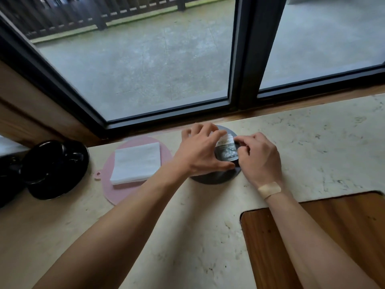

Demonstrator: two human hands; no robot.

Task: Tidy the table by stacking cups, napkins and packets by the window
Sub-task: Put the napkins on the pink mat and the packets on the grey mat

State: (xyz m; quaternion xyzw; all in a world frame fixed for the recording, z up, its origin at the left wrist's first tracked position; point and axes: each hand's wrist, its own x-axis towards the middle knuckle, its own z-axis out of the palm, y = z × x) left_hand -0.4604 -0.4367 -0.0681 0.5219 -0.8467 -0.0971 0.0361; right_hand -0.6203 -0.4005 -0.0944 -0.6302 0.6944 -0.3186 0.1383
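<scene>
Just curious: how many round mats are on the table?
2: a pink mat under the napkins, and a dark mat right of it, under the packets both hands hold.

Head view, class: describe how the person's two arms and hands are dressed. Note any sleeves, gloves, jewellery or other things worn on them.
Both forearms are bare to the bottom edge of the picture, with no sleeves in sight. The left hand and the right hand wear no gloves, and no rings or watch show. The only thing worn is a beige adhesive plaster stuck across the right wrist.
</scene>
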